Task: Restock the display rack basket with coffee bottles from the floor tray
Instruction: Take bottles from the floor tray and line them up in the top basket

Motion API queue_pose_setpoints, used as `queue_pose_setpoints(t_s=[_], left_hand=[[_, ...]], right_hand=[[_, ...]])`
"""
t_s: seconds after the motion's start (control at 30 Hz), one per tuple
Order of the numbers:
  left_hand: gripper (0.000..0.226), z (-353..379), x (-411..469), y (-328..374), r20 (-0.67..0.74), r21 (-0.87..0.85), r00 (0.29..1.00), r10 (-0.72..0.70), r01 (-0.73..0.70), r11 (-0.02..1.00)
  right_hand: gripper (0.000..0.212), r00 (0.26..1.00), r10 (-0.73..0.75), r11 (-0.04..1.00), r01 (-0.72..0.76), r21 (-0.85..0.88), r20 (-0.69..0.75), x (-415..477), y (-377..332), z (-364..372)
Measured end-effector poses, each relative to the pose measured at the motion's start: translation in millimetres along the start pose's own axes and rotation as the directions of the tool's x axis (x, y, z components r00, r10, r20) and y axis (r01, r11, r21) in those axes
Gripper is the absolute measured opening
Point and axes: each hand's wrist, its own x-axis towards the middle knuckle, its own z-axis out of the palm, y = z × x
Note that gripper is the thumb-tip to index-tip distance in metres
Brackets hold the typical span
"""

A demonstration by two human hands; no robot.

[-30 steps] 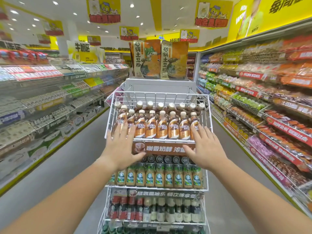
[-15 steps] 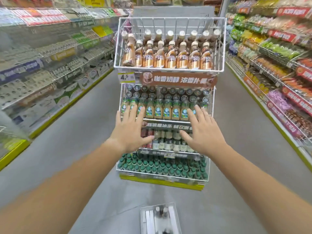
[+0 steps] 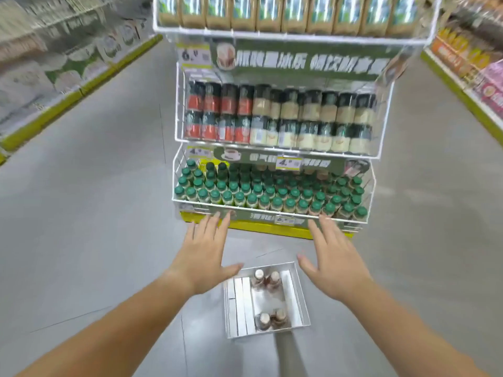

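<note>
While I look down at the grey shop floor (image 3: 81,240), both my hands hang over it, palms down and fingers spread, holding nothing. My left hand (image 3: 202,257) is to the left of the clear plastic floor tray (image 3: 298,300), its thumb reaching toward the tray's far left corner; whether it touches, I cannot tell. My right hand (image 3: 333,263) is to the right of the tray's far edge, its thumb pointing inward, apart from the rim.

The tray lies between my forearms, nearer to me than my fingertips. In it stand four small brown coffee bottles with pale caps — one pair (image 3: 266,280) at the far end, between my two thumbs, and a second pair (image 3: 270,319) at the near end. The tray's left part holds flat white strips lying lengthwise.

Beyond my fingers stands the white wire display rack (image 3: 381,148) on a yellow base. Its lowest basket (image 3: 272,209) is packed with green-capped bottles (image 3: 253,191), and my fingertips lie just before its front rim. The basket above holds dark-capped bottles with red and cream labels (image 3: 272,118), and at the top edge of view a further basket shows tan bottles (image 3: 272,12) — blurred. Stocked shelves run along the aisle far left and far right.
</note>
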Motion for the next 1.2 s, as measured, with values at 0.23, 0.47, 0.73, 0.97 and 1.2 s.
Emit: queue_pose_setpoints(t_s=[0.23,0.47,0.73,0.97,1.2], left_hand=[[0.107,229,15,9,0.126,-0.107,0.991,0.045,-0.032,0.994],[0.093,358,36,18,0.271,-0.314,0.962,0.023,0.066,0.947],[0.041,429,82,37,0.234,-0.803,0.959,-0.158,0.283,0.525],[0.047,462,91,41,0.183,-0.868,0.922,-0.341,0.314,0.385],[0.043,437,92,21,0.224,-0.917,0.948,-0.226,0.284,0.281]], right_hand=[[0.076,0.987,0.026,0.993,-0.044,0.109,0.158,27,43,217],[0.070,0.970,-0.036,0.950,-0.041,0.310,0.240,53,64,351],[0.042,0.957,0.050,0.783,-0.214,0.584,0.285,96,74,416],[0.053,0.965,0.150,0.655,-0.260,0.710,0.216,108,77,448],[0.039,0.971,0.210,0.555,-0.215,0.804,0.114,98,74,419]])
